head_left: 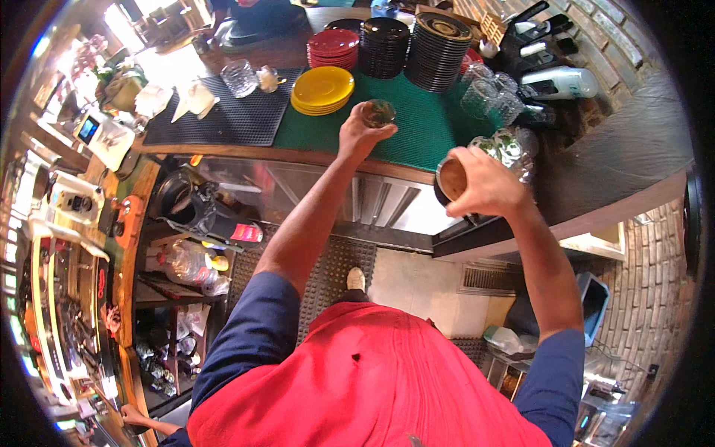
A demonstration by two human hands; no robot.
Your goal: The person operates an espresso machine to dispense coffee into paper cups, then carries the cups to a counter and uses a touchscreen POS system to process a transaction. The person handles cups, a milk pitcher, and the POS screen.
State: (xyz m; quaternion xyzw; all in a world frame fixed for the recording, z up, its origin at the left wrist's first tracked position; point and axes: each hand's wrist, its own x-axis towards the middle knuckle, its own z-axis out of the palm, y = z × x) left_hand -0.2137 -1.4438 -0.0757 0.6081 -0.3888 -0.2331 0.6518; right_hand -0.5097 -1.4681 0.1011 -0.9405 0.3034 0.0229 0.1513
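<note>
My left hand [360, 131] is closed around a small drinking glass [381, 113] over the green mesh mat [413, 131], just right of a stack of yellow saucers [323, 89]. A cup or glass [451, 180] sits in the grip of my right hand [494, 181], at the counter's front edge. Its round opening faces me and looks brown inside; I cannot tell what is in it. Upturned clear glasses [505, 146] stand just behind my right hand, partly hidden by it. The bottom of the left glass is hidden by my fingers.
Behind the mat rise stacks of red plates [333, 49] and black plates [438, 53]. More glasses [491, 95] stand at right, near a brick wall [642, 302]. A black bin [181, 198] is below, left. Another person's hand [134, 416] shows at lower left.
</note>
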